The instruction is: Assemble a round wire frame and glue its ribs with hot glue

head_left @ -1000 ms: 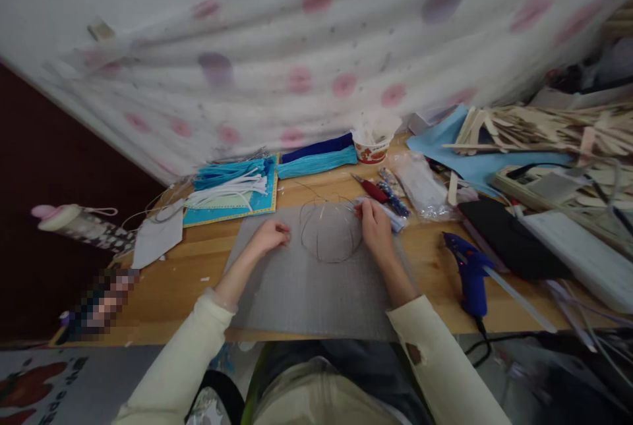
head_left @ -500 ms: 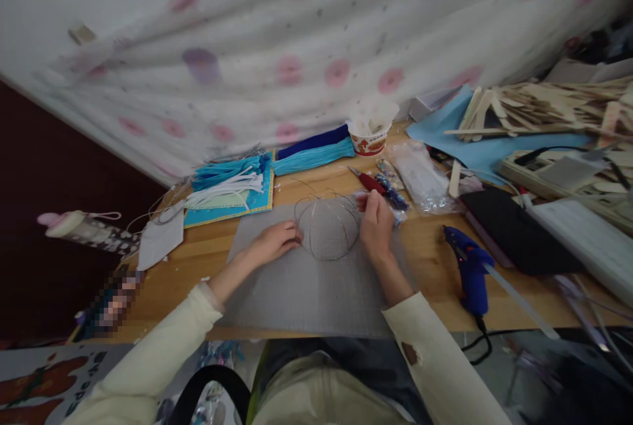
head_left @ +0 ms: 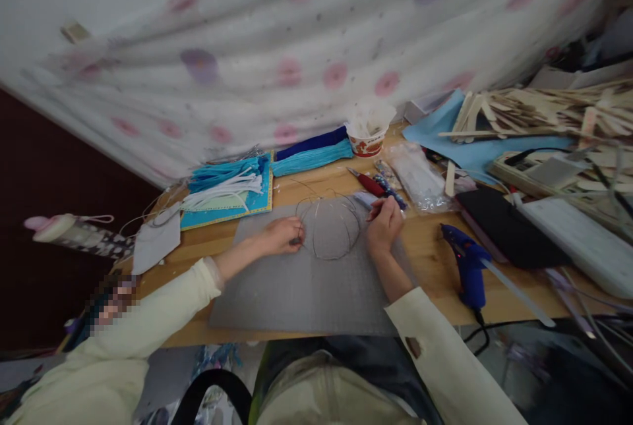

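Note:
A thin wire frame [head_left: 330, 258], bent into a ring with arched wires over it, stands on the grey cutting mat [head_left: 297, 300]. My left hand [head_left: 283, 236] is closed at the frame's left edge, its fingertips pinching the wire; a small dark spot shows by the fingers. On the other side, my right hand [head_left: 384, 226] is raised a little right of the ring, apart from it, with thumb and fingers pressed together. What those fingers hold, if anything, is too small to make out. Red-handled pliers [head_left: 366, 181] lie just beyond the right hand.
Blue and white pipe cleaners [head_left: 227, 178] lie at the back left, with more blue bundles [head_left: 314, 156] beside a paper cup [head_left: 366, 138]. At right are a blue glue gun [head_left: 467, 263], a black pouch [head_left: 512, 227] and wooden sticks [head_left: 539, 109]. A bottle [head_left: 79, 234] lies far left.
My right hand has moved slightly right and down, away from the ring. My left hand has turned and its fingers have curled in at the frame's left edge.

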A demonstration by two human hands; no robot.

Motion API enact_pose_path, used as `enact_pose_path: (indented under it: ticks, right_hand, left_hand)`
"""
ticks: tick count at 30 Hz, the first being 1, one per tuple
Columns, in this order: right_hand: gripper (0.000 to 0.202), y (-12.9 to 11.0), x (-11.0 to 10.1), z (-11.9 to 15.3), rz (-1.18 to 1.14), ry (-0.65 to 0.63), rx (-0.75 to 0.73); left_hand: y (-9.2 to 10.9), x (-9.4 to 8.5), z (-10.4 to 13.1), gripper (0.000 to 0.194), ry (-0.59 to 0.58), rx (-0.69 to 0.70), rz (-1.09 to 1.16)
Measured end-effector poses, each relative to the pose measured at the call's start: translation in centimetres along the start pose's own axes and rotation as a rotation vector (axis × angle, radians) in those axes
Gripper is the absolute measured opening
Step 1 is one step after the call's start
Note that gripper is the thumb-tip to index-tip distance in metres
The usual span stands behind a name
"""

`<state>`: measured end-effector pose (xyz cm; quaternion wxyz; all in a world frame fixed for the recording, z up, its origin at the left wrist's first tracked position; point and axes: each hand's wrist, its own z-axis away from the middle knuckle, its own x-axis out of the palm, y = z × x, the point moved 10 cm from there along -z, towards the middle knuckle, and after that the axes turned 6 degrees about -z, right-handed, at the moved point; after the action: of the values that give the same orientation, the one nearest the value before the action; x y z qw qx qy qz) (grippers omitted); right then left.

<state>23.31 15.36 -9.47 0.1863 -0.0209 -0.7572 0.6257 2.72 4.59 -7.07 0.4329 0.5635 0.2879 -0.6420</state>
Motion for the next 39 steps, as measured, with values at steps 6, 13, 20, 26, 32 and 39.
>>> enact_pose_path:
  ticks: [6, 13, 20, 26, 32, 39]
  right_hand:
    - [0.049, 0.1, 0.2, 0.1, 0.033, -0.032, -0.005]
    - [0.049, -0.2, 0.3, 0.0, 0.064, -0.05, -0.013]
    - [0.051, 0.2, 0.7, -0.2, 0.151, -0.079, -0.009]
    - [0.053, 0.6, 1.1, -0.4, 0.238, -0.118, -0.01]
    - [0.054, 0.7, 1.3, -0.4, 0.252, -0.129, -0.018]
    - [0.057, 0.8, 1.4, -0.3, 0.256, -0.124, -0.026]
  left_hand:
    - [0.4, -0.2, 0.0, 0.006, -0.017, 0.026, -0.047]
    - [1.1, -1.0, -0.5, 0.007, 0.006, 0.082, -0.11]
    - [0.5, -0.6, -1.2, 0.012, -0.005, 0.092, -0.097]
    - [-0.2, 0.0, -1.9, 0.012, -0.045, 0.06, -0.066]
    - [-0.3, -0.5, -1.7, 0.011, -0.074, 0.045, -0.059]
    - [-0.7, -0.6, -1.5, 0.013, -0.058, 0.045, -0.007]
